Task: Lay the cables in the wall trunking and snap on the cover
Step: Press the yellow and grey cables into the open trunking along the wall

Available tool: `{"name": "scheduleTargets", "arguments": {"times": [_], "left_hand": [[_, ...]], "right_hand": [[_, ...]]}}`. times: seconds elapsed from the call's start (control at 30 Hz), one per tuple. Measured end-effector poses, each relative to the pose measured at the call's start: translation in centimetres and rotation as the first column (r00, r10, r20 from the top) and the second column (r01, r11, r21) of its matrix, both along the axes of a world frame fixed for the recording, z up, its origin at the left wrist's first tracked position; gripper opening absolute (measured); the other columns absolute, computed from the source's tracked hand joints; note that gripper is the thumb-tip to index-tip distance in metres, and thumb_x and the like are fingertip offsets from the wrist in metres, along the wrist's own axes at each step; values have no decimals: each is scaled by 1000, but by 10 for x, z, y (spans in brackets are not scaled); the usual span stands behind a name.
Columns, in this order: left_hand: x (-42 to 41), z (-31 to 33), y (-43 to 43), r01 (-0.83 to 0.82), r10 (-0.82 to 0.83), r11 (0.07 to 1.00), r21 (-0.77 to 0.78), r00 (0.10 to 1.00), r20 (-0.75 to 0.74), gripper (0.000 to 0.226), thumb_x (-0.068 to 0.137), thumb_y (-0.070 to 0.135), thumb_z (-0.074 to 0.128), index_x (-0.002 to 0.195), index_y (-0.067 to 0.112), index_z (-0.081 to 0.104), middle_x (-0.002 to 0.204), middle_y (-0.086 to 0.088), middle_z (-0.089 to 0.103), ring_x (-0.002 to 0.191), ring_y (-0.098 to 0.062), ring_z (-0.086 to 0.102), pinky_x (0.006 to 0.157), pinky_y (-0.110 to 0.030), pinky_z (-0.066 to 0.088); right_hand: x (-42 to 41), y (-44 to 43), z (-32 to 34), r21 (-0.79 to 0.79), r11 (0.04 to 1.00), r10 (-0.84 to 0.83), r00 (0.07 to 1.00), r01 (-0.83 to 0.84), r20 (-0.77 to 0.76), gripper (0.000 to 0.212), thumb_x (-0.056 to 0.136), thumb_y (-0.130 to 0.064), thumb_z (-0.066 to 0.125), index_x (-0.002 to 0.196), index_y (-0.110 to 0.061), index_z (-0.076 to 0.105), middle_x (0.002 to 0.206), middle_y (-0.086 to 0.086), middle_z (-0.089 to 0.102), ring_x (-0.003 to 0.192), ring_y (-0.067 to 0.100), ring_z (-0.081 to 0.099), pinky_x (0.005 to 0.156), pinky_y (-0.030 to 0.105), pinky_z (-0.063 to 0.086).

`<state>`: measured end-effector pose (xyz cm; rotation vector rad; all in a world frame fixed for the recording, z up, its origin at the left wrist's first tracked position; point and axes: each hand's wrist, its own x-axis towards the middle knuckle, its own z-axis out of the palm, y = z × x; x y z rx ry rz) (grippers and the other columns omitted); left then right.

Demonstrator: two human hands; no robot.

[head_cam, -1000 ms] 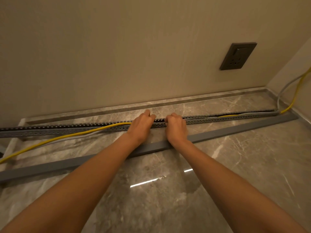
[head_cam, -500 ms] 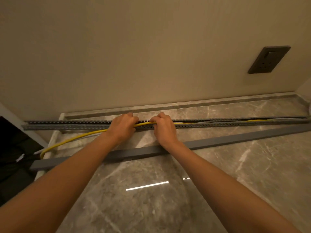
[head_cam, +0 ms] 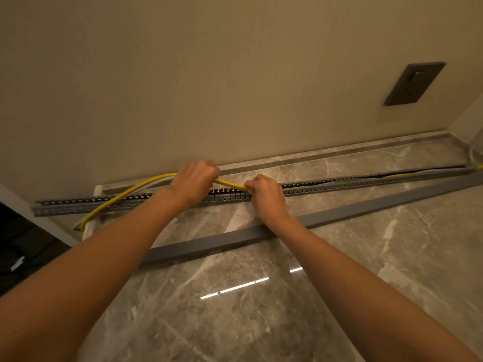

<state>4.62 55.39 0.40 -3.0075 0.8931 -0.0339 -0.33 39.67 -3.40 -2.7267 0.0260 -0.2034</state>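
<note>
A long grey slotted trunking (head_cam: pixel 339 185) lies on the marble surface along the wall. A yellow cable (head_cam: pixel 122 197) and a grey cable (head_cam: pixel 154 182) arc up out of its left part; further right both lie inside the channel. My left hand (head_cam: pixel 194 182) is raised above the trunking, shut on the cables. My right hand (head_cam: pixel 264 192) pinches the yellow cable down at the trunking's slotted edge. The grey cover strip (head_cam: pixel 366 212) lies loose on the marble in front, under my right wrist.
A dark wall socket (head_cam: pixel 414 83) sits on the beige wall at upper right. The marble surface (head_cam: pixel 261 309) ends at the left, where a dark drop (head_cam: pixel 23 246) opens. Cables rise in the far right corner (head_cam: pixel 474 155).
My left hand has lifted the yellow and grey cables up off the trunking into an arc. My right hand stays pressed at the channel. The view has shifted slightly right.
</note>
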Motion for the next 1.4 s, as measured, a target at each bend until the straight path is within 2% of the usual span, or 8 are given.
{"name": "scheduleTargets", "arguments": {"times": [0.2,0.37,0.6,0.73,0.87,0.97,1.1,1.4], "left_hand": [[-7,-21,13,78,-69,993,-86,991,111,19,65,-8,76,68,2,61,69,-19,64,57,-33,61,45,-35,48],[-8,-27,18,44,-48,967,-252,999,-11,18,89,13,58,91,-3,67,97,-19,64,91,-35,58,75,-42,48],[-28,-32,-8,176,-131,923,-342,980,149,18,69,-12,69,83,0,68,77,-19,66,69,-34,62,59,-40,52],[-24,-23,-13,194,-165,954,-226,976,144,23,52,-12,78,56,4,62,54,-15,60,48,-29,58,46,-26,34],[-25,-19,-26,126,-112,984,-128,988,109,3,74,-2,68,77,-1,69,84,-19,64,78,-34,60,59,-36,43],[-26,-21,-39,-85,85,995,-51,996,-13,16,88,3,52,98,0,65,106,-16,58,96,-33,56,68,-38,40],[-34,-27,-49,-17,21,998,-54,996,84,16,89,6,52,102,4,62,104,-16,64,94,-33,58,77,-40,46],[-48,-33,-63,-49,43,998,36,988,152,24,59,-11,77,76,1,64,70,-18,67,60,-34,62,50,-34,51]], "right_hand": [[-3,0,-1,-96,994,46,999,-48,-26,28,90,3,41,101,-3,67,105,18,61,98,34,54,73,39,45],[-4,-3,-2,-153,983,100,994,-106,-44,31,91,2,41,111,-4,63,114,18,58,104,34,50,80,42,45],[-3,-4,2,-146,983,115,993,-113,3,27,85,9,46,101,5,67,105,23,61,98,38,55,77,41,47],[-6,-7,-1,-106,990,103,992,-95,78,13,67,22,58,69,11,64,80,29,62,68,40,61,53,35,44],[-10,-13,-8,-141,979,157,985,-145,76,17,52,16,75,57,3,64,66,17,62,55,31,59,43,26,44],[-15,-23,-14,-118,978,189,972,-173,143,15,55,6,79,67,-2,73,67,12,65,60,29,62,52,26,52],[-11,-35,-3,-30,981,194,981,-194,7,32,86,-1,52,117,-5,63,111,16,63,104,33,56,85,39,48],[-13,-65,-7,-116,971,201,977,-207,-67,33,87,6,45,117,0,59,117,18,57,108,35,52,93,41,41]]}}
